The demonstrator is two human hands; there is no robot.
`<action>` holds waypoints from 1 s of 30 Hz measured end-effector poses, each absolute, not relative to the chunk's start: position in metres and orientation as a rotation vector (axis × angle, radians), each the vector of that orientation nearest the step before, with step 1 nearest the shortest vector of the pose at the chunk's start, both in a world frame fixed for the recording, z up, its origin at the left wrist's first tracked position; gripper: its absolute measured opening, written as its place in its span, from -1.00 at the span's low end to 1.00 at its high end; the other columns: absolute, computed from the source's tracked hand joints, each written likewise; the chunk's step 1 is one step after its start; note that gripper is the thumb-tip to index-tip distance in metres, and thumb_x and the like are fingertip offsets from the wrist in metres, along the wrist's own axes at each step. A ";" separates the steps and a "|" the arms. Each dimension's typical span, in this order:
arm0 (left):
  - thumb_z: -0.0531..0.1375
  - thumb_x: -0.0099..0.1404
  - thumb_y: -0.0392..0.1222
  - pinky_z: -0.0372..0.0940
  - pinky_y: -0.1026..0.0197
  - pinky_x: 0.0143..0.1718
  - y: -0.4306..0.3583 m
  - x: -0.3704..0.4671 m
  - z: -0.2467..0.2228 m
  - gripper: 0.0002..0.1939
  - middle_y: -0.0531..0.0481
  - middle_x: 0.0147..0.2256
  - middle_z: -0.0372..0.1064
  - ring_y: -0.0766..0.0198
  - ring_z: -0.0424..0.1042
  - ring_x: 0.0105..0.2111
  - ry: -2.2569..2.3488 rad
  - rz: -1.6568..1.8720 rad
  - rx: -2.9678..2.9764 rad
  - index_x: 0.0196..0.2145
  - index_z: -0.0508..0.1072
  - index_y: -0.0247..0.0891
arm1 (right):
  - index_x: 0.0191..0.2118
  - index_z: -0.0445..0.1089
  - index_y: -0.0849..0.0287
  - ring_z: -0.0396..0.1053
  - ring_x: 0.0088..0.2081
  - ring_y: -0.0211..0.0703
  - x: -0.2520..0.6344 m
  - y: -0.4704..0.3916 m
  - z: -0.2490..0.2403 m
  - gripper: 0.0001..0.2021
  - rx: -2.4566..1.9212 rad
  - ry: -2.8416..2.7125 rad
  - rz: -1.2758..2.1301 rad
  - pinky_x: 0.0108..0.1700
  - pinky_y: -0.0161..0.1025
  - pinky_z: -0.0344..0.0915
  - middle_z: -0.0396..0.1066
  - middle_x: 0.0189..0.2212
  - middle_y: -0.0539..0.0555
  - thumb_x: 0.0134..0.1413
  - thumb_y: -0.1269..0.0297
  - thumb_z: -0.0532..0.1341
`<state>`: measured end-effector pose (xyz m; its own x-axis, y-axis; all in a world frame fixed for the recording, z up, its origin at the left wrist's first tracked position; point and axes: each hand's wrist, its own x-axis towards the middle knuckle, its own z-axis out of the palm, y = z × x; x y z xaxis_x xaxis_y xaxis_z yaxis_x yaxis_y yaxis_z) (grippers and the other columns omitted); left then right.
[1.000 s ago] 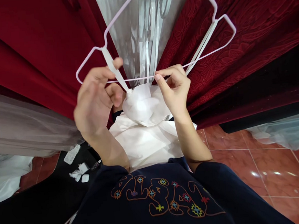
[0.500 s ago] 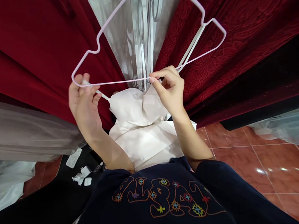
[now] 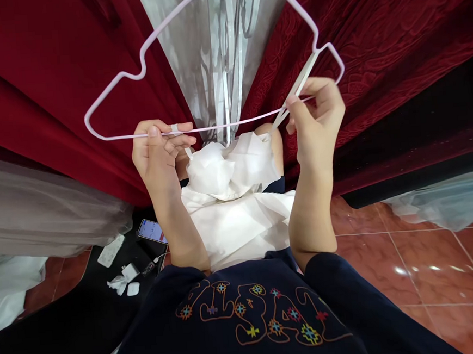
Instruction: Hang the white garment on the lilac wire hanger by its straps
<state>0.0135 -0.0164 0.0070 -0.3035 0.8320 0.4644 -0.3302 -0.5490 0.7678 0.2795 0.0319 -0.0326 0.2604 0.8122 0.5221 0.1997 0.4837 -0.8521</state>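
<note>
in the upper middle of the frame i have one thin, smooth lilac hanger (image 3: pixel 142 56), notched at both shoulders, my left hand (image 3: pixel 157 150) pinching its bottom bar and my right hand (image 3: pixel 316 116) closed on a flat white strap (image 3: pixel 301 77) that loops from the right notch. at the centre of the frame, one soft white garment (image 3: pixel 239 215) lies in puffy, crumpled folds over my lap, between two red curtains (image 3: pixel 48 72), one plain, one with a raised leafy pattern.

lilac hanger (image 3: pixel 224 126): tilted | white garment (image 3: pixel 239 215): crumpled, below hanger | strap (image 3: pixel 307 68): looped on hanger, right side
</note>
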 end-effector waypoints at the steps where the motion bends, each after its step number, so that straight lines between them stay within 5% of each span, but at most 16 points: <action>1: 0.10 0.71 -0.19 0.50 0.30 -0.33 -0.015 0.014 0.007 -0.70 -0.11 -0.32 0.71 0.29 0.64 -0.45 0.705 1.951 1.132 -0.25 0.44 -0.24 | -0.07 0.45 -0.11 0.43 -0.13 -0.08 0.283 0.030 -0.028 -0.72 -1.027 -1.281 0.568 -0.02 0.03 0.43 0.52 -0.04 0.07 0.33 -0.14 0.34; 7: 0.07 0.72 -0.26 0.19 0.31 -0.52 -0.010 0.015 0.005 -0.67 -0.09 -0.38 0.66 0.37 0.35 -0.61 0.696 2.008 1.177 -0.26 0.45 -0.25 | -0.35 0.54 -0.01 0.25 -0.49 -0.28 0.277 0.011 0.007 -0.76 -1.005 -1.181 0.541 -0.45 -0.14 0.18 0.53 -0.40 0.01 0.21 0.02 0.49; 13: 0.02 0.72 -0.30 0.06 0.25 -0.53 -0.009 0.007 0.005 -0.63 -0.16 -0.38 0.66 0.36 0.16 -0.64 0.734 1.970 1.154 -0.30 0.43 -0.24 | -0.26 0.58 0.07 0.05 -0.61 -0.40 0.289 0.028 0.028 -0.71 -0.787 -1.181 0.842 -0.63 -0.22 -0.15 0.62 -0.36 0.02 0.07 -0.03 0.48; 18: 0.15 0.69 -0.12 0.06 0.24 -0.55 -0.008 -0.005 -0.001 -0.66 -0.10 -0.31 0.69 0.36 0.08 -0.63 0.791 1.849 1.237 -0.31 0.49 -0.18 | -0.15 0.58 0.14 0.15 -0.55 -0.48 0.322 0.044 0.036 -0.72 -0.693 -0.602 0.804 -0.61 -0.37 0.00 0.62 -0.12 0.09 0.31 0.29 0.10; 21: 0.23 0.66 -0.04 0.04 0.24 -0.57 -0.009 -0.004 0.000 -0.66 -0.09 -0.33 0.67 0.36 0.07 -0.63 0.784 1.854 1.208 -0.33 0.51 -0.17 | -0.33 0.50 0.13 0.06 -0.60 -0.49 0.324 0.036 0.026 -0.60 -0.691 -0.350 0.616 -0.62 -0.41 -0.03 0.43 -0.37 0.04 0.41 0.35 -0.05; 23: 0.26 0.64 -0.02 0.03 0.24 -0.58 -0.010 0.001 0.002 -0.63 -0.07 -0.37 0.64 0.36 0.07 -0.64 0.818 1.861 1.148 -0.36 0.48 -0.17 | -0.40 0.46 0.12 0.05 -0.63 -0.48 0.311 0.025 0.015 -0.60 -0.678 -0.484 0.523 -0.62 -0.39 -0.08 0.33 -0.48 0.01 0.43 0.32 -0.02; 27: 0.24 0.65 -0.06 0.00 0.25 -0.59 -0.010 0.010 0.005 -0.63 -0.07 -0.39 0.62 0.37 0.03 -0.64 0.843 1.864 1.106 -0.37 0.47 -0.18 | -0.32 0.52 0.06 0.22 -0.60 -0.44 0.266 0.001 0.001 -0.80 -0.654 -1.017 0.573 -0.60 -0.32 0.01 0.63 -0.25 -0.01 0.39 0.21 0.28; 30: 0.26 0.63 -0.02 -0.01 0.26 -0.59 -0.010 0.012 0.004 -0.64 -0.07 -0.37 0.64 0.36 0.04 -0.63 0.853 1.898 1.140 -0.36 0.47 -0.18 | -0.24 0.64 0.03 0.28 -0.56 -0.43 0.242 -0.003 -0.003 -0.82 -0.739 -1.344 0.774 -0.52 -0.29 0.16 0.67 -0.21 -0.03 0.36 0.10 0.37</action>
<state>0.0118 -0.0096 0.0040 -0.3220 0.8532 0.4103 -0.2593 -0.4963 0.8285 0.2422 -0.0031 -0.0033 0.0657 0.8314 0.5518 -0.0601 0.5553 -0.8295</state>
